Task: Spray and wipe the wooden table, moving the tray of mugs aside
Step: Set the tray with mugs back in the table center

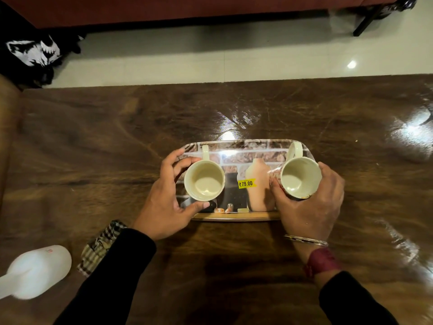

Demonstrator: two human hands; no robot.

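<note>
While the wooden desk (93, 137) carries the tray (234, 150) near its middle, spray bottle (39, 270) and checked cloth (98, 249) lie left; left hand (164, 207) curls round the upright left mug (204, 179), right hand (311, 207) grips the tilted right mug (298, 177).
</note>
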